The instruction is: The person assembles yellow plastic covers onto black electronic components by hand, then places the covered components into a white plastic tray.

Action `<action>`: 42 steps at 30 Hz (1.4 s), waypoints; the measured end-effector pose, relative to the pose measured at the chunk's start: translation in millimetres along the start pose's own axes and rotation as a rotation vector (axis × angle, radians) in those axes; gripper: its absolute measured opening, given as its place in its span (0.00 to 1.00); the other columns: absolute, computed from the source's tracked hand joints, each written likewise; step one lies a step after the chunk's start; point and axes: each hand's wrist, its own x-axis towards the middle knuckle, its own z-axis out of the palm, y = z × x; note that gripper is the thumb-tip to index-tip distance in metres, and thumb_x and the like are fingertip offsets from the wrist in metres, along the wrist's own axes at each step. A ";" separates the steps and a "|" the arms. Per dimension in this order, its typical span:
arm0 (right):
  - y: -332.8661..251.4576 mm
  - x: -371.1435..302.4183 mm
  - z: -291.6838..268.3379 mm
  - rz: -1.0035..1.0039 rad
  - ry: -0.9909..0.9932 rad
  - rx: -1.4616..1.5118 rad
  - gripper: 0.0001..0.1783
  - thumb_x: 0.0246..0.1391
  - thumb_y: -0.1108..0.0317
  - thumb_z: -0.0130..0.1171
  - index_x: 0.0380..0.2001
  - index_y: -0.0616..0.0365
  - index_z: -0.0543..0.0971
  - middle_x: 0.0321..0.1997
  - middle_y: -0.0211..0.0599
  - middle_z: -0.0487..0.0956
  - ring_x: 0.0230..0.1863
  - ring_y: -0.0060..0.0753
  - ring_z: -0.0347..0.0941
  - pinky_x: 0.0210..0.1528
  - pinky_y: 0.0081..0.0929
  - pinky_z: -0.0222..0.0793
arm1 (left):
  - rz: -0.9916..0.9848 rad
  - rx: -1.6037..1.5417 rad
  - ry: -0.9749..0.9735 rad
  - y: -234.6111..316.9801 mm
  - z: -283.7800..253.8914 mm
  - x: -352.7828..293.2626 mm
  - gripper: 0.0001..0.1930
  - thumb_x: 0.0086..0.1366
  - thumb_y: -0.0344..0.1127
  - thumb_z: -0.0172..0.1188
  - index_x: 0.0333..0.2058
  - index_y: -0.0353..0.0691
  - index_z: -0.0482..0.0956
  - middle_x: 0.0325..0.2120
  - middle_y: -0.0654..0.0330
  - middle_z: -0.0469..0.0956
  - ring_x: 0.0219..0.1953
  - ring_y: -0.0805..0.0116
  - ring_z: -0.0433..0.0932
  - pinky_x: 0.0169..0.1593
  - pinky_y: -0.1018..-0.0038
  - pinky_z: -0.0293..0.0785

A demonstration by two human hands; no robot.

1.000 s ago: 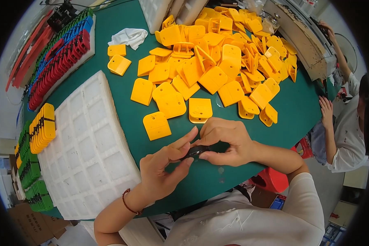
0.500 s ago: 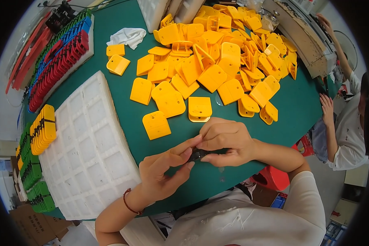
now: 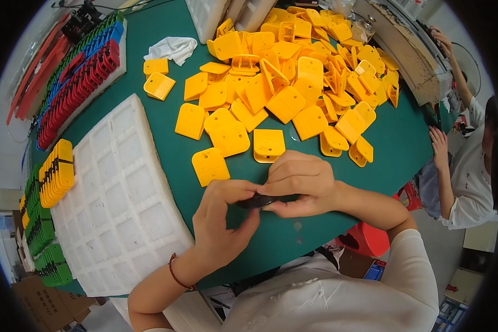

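Observation:
Between my two hands, low over the green tabletop, is a small dark part (image 3: 255,201), mostly covered by fingers, so its kind does not show. My left hand (image 3: 222,213) pinches its left end between thumb and fingers. My right hand (image 3: 301,185) grips the right end, fingers curled over and thumb beneath. Just beyond my hands lie a yellow plastic clip-shaped piece (image 3: 269,145) and a flat yellow piece (image 3: 210,166). Behind them spreads a large heap of similar yellow pieces (image 3: 282,72).
A white foam tray (image 3: 113,205) with square pockets lies at left. Beside it stand stacked yellow pieces (image 3: 57,173), green pieces (image 3: 40,232) and a red row (image 3: 80,99). A white cloth (image 3: 171,51) lies at the back. Another person (image 3: 473,166) works at right.
My left hand has shifted its fingers upward and regripped the dark part. The part has turned flatter and shows more between my hands.

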 end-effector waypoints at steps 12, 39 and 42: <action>-5.1 1.3 4.8 0.141 0.018 0.073 0.27 0.42 0.68 0.68 0.47 0.58 0.71 0.41 0.39 0.72 0.42 0.38 0.68 0.43 0.29 0.65 | -0.121 -0.536 0.021 -9.4 -1.9 2.4 0.18 0.48 0.12 0.60 0.38 0.33 0.70 0.40 0.55 0.72 0.44 0.68 0.74 0.47 0.78 0.70; 10.8 -0.2 -3.9 0.317 -0.123 -0.683 0.26 0.46 0.62 0.63 0.47 0.61 0.70 0.48 0.44 0.69 0.49 0.46 0.65 0.51 0.37 0.62 | -0.440 -0.675 0.306 -5.5 -7.9 8.1 0.18 0.54 0.14 0.55 0.44 0.34 0.66 0.42 0.56 0.67 0.46 0.70 0.71 0.52 0.75 0.67; 12.8 -4.3 4.1 0.365 -0.106 -0.706 0.26 0.45 0.63 0.63 0.48 0.58 0.70 0.49 0.42 0.70 0.49 0.45 0.65 0.50 0.37 0.64 | -0.368 -0.640 0.277 -11.8 -7.5 4.8 0.16 0.55 0.15 0.55 0.42 0.32 0.66 0.42 0.57 0.68 0.45 0.71 0.71 0.50 0.77 0.68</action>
